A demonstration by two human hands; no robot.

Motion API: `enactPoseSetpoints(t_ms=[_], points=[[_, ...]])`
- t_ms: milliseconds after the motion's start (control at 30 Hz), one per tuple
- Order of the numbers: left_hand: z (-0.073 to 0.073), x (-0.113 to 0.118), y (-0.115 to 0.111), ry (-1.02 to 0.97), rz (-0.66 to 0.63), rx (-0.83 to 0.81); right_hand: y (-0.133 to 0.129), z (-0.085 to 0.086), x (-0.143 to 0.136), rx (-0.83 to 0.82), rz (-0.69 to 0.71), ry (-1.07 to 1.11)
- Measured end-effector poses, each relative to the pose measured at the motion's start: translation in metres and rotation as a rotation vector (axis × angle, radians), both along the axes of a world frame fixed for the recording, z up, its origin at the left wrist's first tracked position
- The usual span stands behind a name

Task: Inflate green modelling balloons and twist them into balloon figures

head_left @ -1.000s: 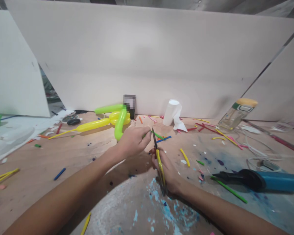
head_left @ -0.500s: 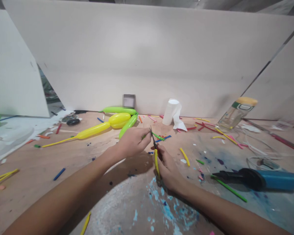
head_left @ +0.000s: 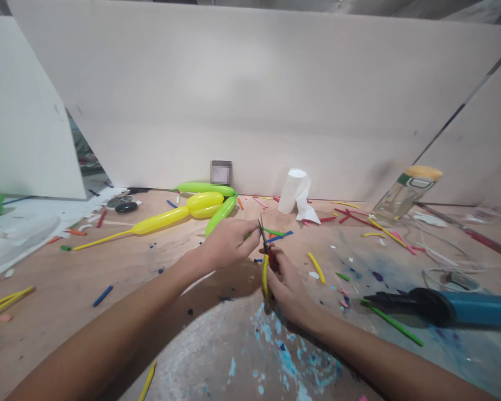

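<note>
My left hand (head_left: 234, 239) is closed in a pinch on a thin green balloon piece (head_left: 273, 231), whose far end sticks out to the right past the scissor blades. In my right hand (head_left: 290, 287) is a pair of scissors (head_left: 265, 273) with yellow and red on the handles. Their dark blades point away from me and stand slightly apart beside my left fingertips, at the green piece. Whether the blades touch it I cannot tell. Beyond my left hand lies a twisted balloon shape with yellow bubbles (head_left: 204, 205) and light green bubbles (head_left: 222, 215).
A blue balloon pump (head_left: 476, 306) lies at the right, near a tilted clear bottle (head_left: 407, 192) and a white cable. A white paper roll (head_left: 291, 192) stands before the white panel (head_left: 250, 100). Balloon scraps and blue paint stains cover the tabletop (head_left: 183, 356).
The scissor blades have parted a little. The green balloon piece now looks straighter beside them. Both hands stay almost in the same place.
</note>
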State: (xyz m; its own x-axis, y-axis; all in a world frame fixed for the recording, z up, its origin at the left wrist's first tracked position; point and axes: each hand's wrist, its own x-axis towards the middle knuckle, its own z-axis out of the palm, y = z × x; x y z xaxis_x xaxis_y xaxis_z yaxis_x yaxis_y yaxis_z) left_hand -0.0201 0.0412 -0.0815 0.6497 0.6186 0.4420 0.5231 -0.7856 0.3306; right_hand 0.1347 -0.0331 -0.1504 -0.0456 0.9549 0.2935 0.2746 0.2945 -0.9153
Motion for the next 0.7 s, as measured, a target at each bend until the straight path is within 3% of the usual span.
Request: enactPoseSetpoints(t_ms=[700], points=[[-0.0036,-0.0022,0.0035,-0.005,-0.018,0.001,0.0010,-0.0037,-0.0015,-0.043,0.080,0.099]])
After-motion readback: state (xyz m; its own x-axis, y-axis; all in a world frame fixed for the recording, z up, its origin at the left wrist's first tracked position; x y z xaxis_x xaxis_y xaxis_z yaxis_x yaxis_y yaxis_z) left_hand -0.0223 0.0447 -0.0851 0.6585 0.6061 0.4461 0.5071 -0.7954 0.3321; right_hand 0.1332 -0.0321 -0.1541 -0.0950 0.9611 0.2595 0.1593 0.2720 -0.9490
